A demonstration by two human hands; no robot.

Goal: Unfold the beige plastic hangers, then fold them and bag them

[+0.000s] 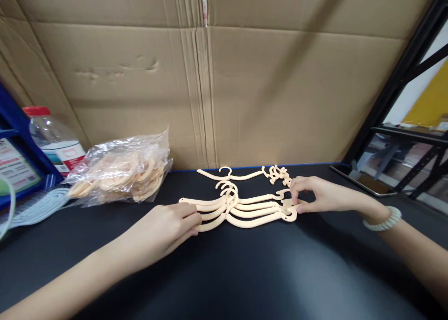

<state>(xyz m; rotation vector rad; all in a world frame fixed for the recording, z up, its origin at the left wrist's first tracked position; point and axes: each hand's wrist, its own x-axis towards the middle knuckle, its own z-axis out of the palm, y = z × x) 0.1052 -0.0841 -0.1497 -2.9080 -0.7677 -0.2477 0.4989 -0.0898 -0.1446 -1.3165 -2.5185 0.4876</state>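
Here at lower centre, the peach hangers (254, 224) lie overlapped, the left hand (175, 224) closing its fingers on their left ends! Right of centre, the right hand (310, 195) pinches a small hooked piece (291, 213), thumb and fingertips nearly together

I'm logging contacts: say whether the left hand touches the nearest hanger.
Touching; head view shows the left hand holding the left end of the nearest hanger.
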